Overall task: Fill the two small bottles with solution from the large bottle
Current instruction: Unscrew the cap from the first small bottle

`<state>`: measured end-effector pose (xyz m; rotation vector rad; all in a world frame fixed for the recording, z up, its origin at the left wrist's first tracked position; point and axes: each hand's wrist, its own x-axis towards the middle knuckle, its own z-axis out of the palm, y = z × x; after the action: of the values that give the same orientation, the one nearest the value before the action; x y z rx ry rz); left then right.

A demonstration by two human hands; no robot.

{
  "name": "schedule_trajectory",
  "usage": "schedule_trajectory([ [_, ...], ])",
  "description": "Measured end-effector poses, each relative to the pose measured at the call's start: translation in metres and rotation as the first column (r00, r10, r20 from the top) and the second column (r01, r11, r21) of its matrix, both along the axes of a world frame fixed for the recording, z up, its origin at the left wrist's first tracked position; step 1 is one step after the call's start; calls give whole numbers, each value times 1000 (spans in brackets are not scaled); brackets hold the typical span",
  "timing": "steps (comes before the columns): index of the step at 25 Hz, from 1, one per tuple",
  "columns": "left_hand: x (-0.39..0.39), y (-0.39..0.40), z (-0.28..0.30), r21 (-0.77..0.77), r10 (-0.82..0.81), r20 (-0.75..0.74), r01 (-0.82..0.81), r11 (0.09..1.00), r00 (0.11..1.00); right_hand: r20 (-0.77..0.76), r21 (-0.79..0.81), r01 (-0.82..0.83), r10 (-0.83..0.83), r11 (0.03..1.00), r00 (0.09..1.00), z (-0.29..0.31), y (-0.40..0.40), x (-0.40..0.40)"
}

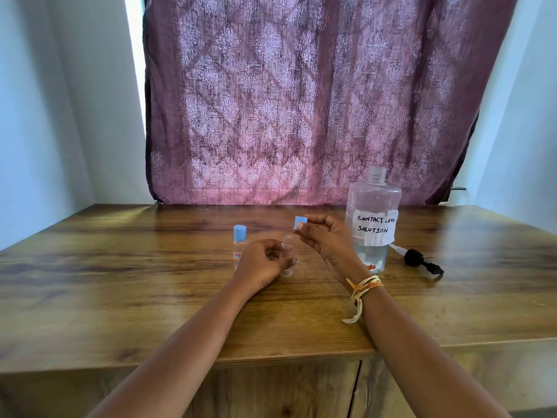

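fingers (313, 220) of the right hand (327, 239) pinch a blue cap (300, 222) at 1 o'clock of the uncapped small bottle (287, 254), which the left hand (262, 263) grips upright on the wooden table (120, 267). capped small bottle (239, 245) at 9 o'clock, large bottle (372, 218) at 3. maroon curtain (301, 101) behind.

Purple patterned curtain (316, 101) hangs behind the wooden table (120, 267).
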<state>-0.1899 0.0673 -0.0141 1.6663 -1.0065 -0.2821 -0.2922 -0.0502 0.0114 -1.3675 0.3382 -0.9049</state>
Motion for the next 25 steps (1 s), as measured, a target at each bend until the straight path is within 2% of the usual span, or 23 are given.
schedule_trajectory([
  [3, 1, -1, -1, -3, 0, 16, 0, 1000, 1000, -47, -118, 104, -110, 988, 993, -6, -1, 4],
  [6, 2, 0, -3, 6, 7, 58, -7, 1000, 998, -222, -330, 206, -288, 921, 932, -9, -8, 12],
  [8, 0, 1, -2, 7, 8, 85, -8, 1000, 996, -335, -479, 187, -375, 858, 864, -6, -15, 19],
  [12, 1, 0, -1, 40, 20, 104, -24, 999, 994, -438, -624, 97, -450, 776, 778, -5, -23, 34],
  [14, 2, -2, -2, 51, 22, 107, -28, 998, 994, -448, -645, 73, -454, 761, 771, -12, -27, 42],
  [25, -2, 3, 1, 73, 10, 124, -19, 997, 992, -570, -546, 41, -407, 837, 714, -26, -32, 37],
])
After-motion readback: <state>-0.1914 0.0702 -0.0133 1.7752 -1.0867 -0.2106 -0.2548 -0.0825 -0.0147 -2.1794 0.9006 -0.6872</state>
